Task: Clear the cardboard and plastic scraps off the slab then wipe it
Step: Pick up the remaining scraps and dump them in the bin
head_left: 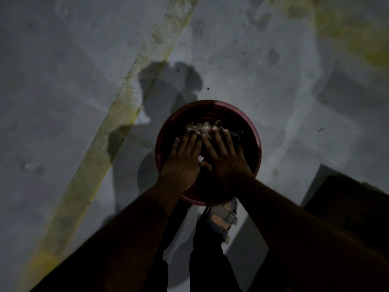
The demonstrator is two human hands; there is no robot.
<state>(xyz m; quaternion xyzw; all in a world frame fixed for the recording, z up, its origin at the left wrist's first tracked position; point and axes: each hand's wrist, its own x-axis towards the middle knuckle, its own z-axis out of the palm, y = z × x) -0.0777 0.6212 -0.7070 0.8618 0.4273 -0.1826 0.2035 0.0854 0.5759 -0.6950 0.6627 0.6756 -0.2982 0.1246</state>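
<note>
A grey concrete floor (63, 81) fills the view, mottled and dusty, with a worn yellow painted stripe (117, 114) running diagonally across its left half and a fainter yellow smear at the upper right. A dark, boxy shape (345, 209) sits at the right edge; what it is cannot be told in the dim light. In the middle stands a round reddish bucket (212, 105) with a smooth rolled rim, its inside very dark. Below it a trouser leg and a foot in a grey strapped sandal (226, 218) show, close to the bucket's near rim.

Both forearms reach over the near rim and cover much of the opening. The left hand (183, 163) and right hand (226, 161) lie side by side, backs up, their fingers (219, 140) stretched out flat and relaxed rather than clenched. Crinkled, shiny plastic scraps (202, 128) lie in the bucket just beyond and partly under the fingertips; whether the fingers press on them cannot be told.
</note>
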